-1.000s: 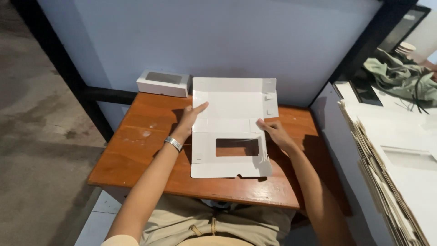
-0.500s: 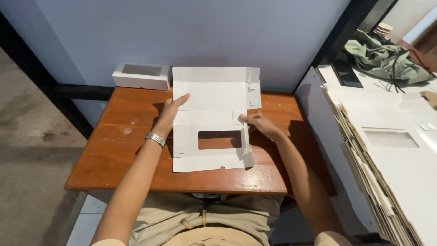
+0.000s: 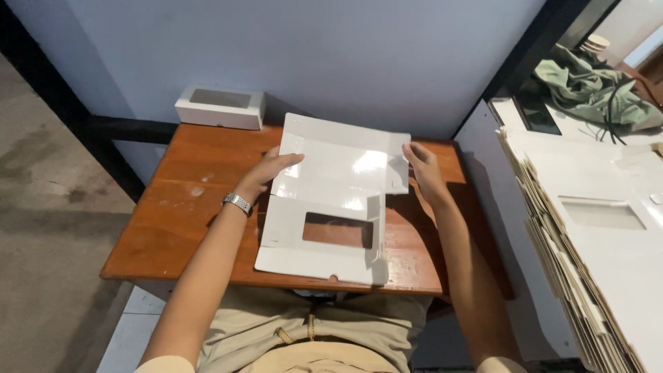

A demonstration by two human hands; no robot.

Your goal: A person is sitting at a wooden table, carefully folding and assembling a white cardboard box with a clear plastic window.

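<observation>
To my far left, 1 finished white windowed box (image 3: 219,107) sits at my wooden table's (image 3: 173,207) back edge. A stack of flat blanks (image 3: 587,228) lies right, green cloth (image 3: 587,83) beyond.

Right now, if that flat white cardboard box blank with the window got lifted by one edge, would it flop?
Probably: the flat white cardboard box blank already bends along its creases between the left hand and right hand. It looks thin, likely light, and would slide easily on the wooden table.
</observation>
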